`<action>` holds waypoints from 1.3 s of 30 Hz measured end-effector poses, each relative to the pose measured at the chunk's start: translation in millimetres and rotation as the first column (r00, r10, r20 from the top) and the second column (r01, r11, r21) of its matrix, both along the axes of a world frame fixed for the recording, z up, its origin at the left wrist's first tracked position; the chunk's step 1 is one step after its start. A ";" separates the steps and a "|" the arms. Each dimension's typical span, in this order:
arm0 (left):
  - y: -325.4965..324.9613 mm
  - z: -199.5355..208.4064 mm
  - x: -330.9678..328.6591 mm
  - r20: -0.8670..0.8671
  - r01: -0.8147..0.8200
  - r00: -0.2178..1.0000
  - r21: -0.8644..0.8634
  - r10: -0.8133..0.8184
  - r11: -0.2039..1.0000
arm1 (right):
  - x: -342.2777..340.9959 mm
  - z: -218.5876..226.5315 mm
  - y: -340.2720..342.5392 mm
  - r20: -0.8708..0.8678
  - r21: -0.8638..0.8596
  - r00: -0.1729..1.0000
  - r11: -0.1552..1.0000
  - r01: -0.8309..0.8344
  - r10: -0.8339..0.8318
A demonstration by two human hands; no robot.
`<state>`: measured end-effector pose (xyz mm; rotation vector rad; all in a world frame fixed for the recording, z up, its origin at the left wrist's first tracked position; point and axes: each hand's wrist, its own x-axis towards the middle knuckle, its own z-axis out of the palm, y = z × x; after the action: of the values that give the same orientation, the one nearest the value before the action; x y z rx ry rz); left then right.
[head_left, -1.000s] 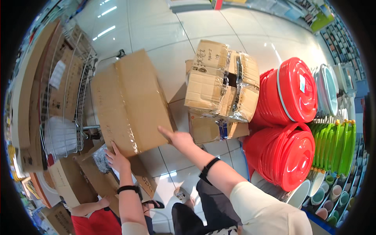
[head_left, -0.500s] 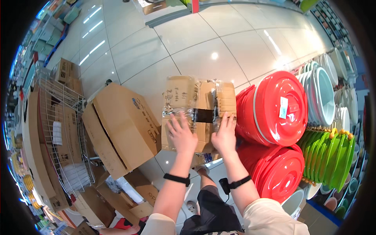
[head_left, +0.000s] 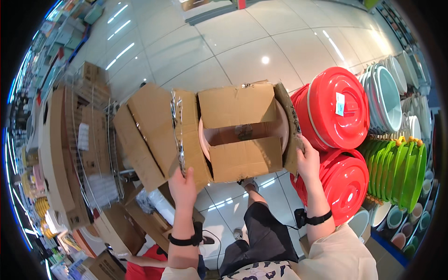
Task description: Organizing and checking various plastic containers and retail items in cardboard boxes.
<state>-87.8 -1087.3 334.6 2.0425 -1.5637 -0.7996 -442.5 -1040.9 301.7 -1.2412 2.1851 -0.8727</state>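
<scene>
The left hand (head_left: pixel 183 189) and right hand (head_left: pixel 309 163) are bare, fingers and thumbs uncovered. Loose, cream-coloured short sleeves — the right sleeve (head_left: pixel 345 252) shows the most, softly creased — leave the forearms bare. A plain black band circles each wrist, the left band (head_left: pixel 184 241) and right band (head_left: pixel 319 218) each carrying a small dark block; a thin black cable (head_left: pixel 220 249) curves down from the left one. Dark printed shapes mark the pale shirt front (head_left: pixel 254 272), above wrinkled black shorts (head_left: pixel 268 228).
</scene>
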 end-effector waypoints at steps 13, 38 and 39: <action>421.4 22.9 147.8 -0.730 -0.463 0.455 0.296 0.511 0.836 | 59.3 63.3 231.7 0.156 0.160 0.924 0.914 -0.374 0.350; 979.8 -269.7 145.3 0.301 -0.768 0.628 0.389 0.718 0.509 | 264.8 -282.4 676.1 0.342 0.563 0.519 0.271 -0.780 0.783; 987.9 -275.5 156.0 0.303 -0.818 0.563 0.334 0.769 0.468 | 284.0 -285.7 686.3 0.381 0.539 0.504 0.257 -0.802 0.775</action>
<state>68.3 -99.5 59.1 2.7962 -0.2557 -0.6727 -158.5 -354.6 15.9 -1.5944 1.2319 0.3313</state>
